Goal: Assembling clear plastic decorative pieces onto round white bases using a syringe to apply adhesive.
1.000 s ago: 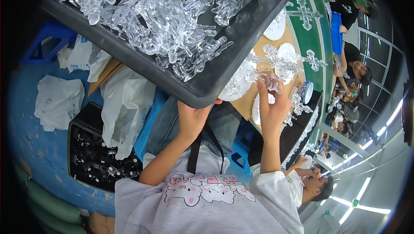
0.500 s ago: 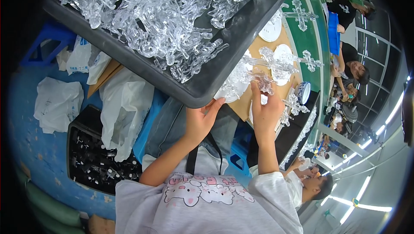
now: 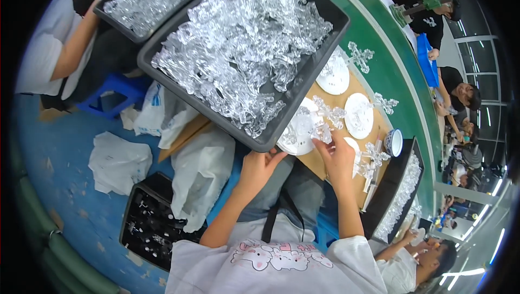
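Note:
My right hand (image 3: 339, 159) pinches a clear plastic ornament piece (image 3: 323, 132) at the edge of a white round plate (image 3: 297, 149). Other clear pieces lie on that plate. My left hand (image 3: 257, 170) is at the plate's near edge, its thumb against the rim; its other fingers are partly hidden below the corner of a black tray (image 3: 260, 143). A heap of clear plastic pieces (image 3: 233, 50) fills the tray. Clear cross-shaped ornaments (image 3: 375, 154) stand out past other white round plates (image 3: 359, 115) on a brown board (image 3: 319, 163).
A second black tray (image 3: 142, 38) adjoins at the far left, beside a co-worker's arm (image 3: 76, 50). At right are a blue-and-white bowl (image 3: 394, 142) and a long black tray (image 3: 374, 215) of clear pieces. White bags (image 3: 203, 169) and a black crate (image 3: 154, 240) sit on the floor.
The view has shifted, showing more of the trays and the co-worker at left. My right hand has lowered its clear piece towards the nearest plate; my left hand stays by the rim.

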A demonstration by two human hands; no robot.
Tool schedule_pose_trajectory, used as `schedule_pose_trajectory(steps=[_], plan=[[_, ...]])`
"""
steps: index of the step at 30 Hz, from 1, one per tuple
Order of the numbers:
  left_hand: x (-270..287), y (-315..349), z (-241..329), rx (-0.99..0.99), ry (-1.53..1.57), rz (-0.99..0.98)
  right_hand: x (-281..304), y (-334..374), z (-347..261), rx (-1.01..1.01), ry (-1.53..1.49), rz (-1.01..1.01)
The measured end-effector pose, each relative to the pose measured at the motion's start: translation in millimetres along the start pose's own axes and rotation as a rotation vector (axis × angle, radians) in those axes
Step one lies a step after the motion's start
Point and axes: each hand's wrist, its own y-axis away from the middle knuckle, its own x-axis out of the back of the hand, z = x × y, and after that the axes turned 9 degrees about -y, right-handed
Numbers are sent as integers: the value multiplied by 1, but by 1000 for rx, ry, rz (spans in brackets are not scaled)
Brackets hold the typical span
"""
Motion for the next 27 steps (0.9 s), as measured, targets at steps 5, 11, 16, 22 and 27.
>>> schedule_pose_trajectory(steps=[5, 11, 16, 22, 27], plan=[[111, 17, 62, -279, -186, -509, 40, 34, 2, -31, -131, 72], [151, -97, 126, -1011, -1105, -67, 95, 62, -23, -28, -319, 97], [140, -140, 113, -931, -1412, -513, 125, 84, -13, 5, -340, 254], [152, -152, 136, -655, -879, -583, 146, 90, 16, -13, -339, 321], [144, -159, 138, -524, -517, -567, 154, 89, 33, 9, -377, 342]])
